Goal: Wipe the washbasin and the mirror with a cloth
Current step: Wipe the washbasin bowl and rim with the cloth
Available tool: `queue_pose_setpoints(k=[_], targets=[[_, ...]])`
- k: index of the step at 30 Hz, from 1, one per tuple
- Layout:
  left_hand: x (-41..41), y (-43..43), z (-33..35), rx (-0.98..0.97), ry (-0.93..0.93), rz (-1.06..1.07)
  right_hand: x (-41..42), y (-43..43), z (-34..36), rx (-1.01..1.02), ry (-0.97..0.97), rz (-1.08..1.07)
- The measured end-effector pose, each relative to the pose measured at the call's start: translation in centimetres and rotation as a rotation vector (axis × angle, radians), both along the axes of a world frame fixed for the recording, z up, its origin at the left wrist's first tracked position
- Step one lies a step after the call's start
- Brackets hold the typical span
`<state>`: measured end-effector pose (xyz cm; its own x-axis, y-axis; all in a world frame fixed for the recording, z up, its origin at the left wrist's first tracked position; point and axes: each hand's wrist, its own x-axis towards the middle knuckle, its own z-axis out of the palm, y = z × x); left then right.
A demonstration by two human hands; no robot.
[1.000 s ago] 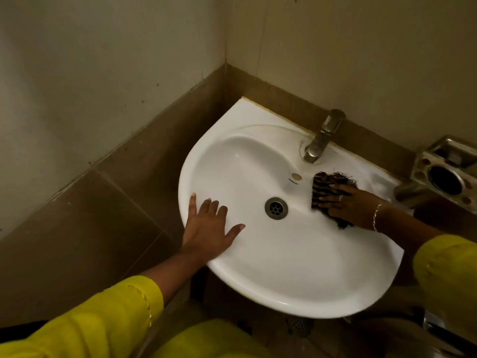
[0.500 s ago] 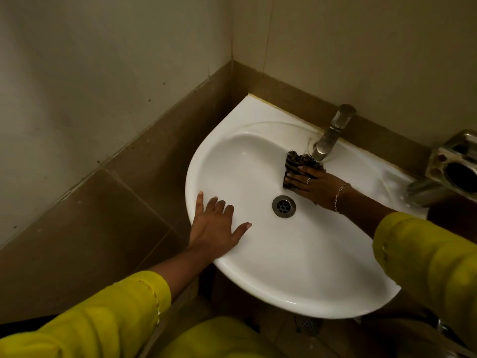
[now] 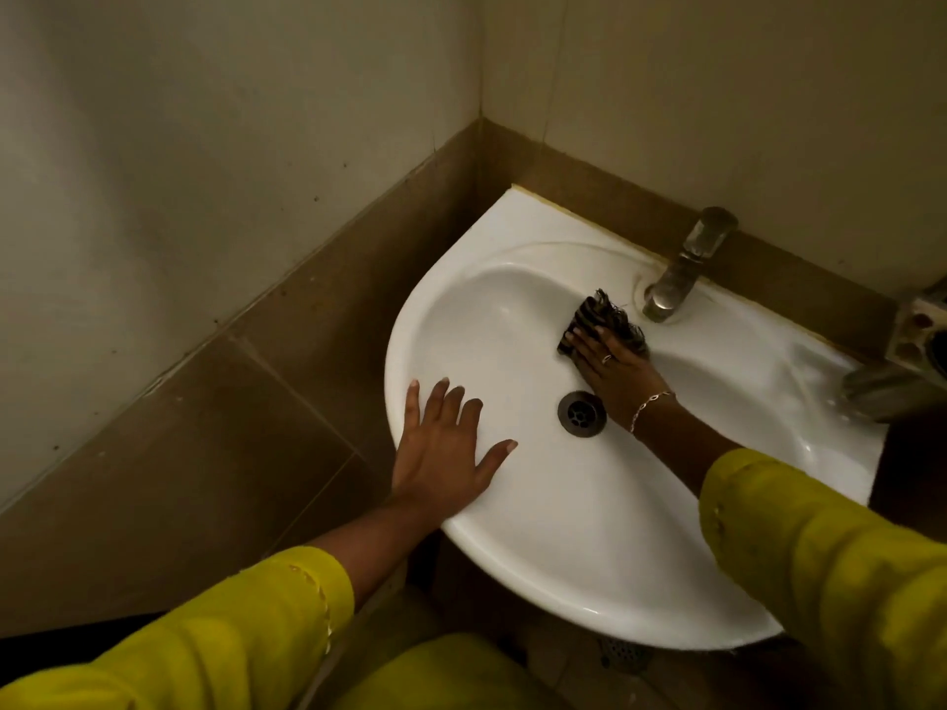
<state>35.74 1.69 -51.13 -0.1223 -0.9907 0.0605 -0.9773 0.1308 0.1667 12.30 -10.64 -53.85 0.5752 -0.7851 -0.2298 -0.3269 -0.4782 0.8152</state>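
Note:
A white washbasin [image 3: 589, 545] is fixed in the corner of a tiled wall. My right hand [image 3: 612, 368] presses a dark striped cloth [image 3: 599, 317] flat against the back slope of the bowl, just below the tap and above the drain [image 3: 581, 414]. My left hand [image 3: 446, 448] rests flat on the basin's left rim, fingers spread, holding nothing. No mirror is in view.
A metal tap [image 3: 684, 266] stands on the back ledge, right of the cloth. A metal holder [image 3: 917, 330] is mounted on the wall at the right edge. Brown wall tiles [image 3: 205, 427] run along the left, pale wall above.
My right hand has slid the cloth from the right side of the bowl leftward to below the tap. My left hand has stayed on the rim.

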Motion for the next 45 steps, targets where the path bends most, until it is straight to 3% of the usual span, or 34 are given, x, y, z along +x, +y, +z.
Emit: queue_pose_setpoints(k=[4, 11, 18, 22, 25, 31, 34, 38, 45], targets=[[0.0, 0.0, 0.0, -0.041, 0.066, 0.01, 2.7, -1.2, -0.6, 0.162, -0.263, -0.119], [-0.2, 0.1, 0.9, -0.082, 0.166, 0.07, 6.7, -3.3, -2.3, 0.294, -0.712, 0.013], [0.1, 0.0, 0.7, -0.047, 0.163, 0.067, 11.7, -3.0, -2.5, 0.569, -1.086, -0.27], [0.1, 0.0, 0.9, -0.072, 0.215, 0.049, 14.3, -1.4, -1.5, 0.844, -1.527, -0.444], [0.0, 0.0, 1.1, -0.101, 0.263, 0.048, 15.4, -0.3, -0.6, 0.947, -1.725, -0.465], [0.1, 0.0, 1.0, -0.125, 0.324, 0.059, 16.9, 3.6, 1.8, 1.162, -1.696, -0.418], [0.2, -0.1, 0.9, -0.106, 0.291, 0.05, 15.5, 5.7, 2.9, 1.265, -1.618, -0.571], [0.1, 0.0, 1.1, -0.1, 0.278, 0.052, 14.5, 8.7, 4.0, 1.537, -1.559, -0.52], [0.0, 0.2, 1.2, -0.09, 0.255, 0.048, 11.9, 11.6, 5.1, 1.631, -1.544, -0.715]])
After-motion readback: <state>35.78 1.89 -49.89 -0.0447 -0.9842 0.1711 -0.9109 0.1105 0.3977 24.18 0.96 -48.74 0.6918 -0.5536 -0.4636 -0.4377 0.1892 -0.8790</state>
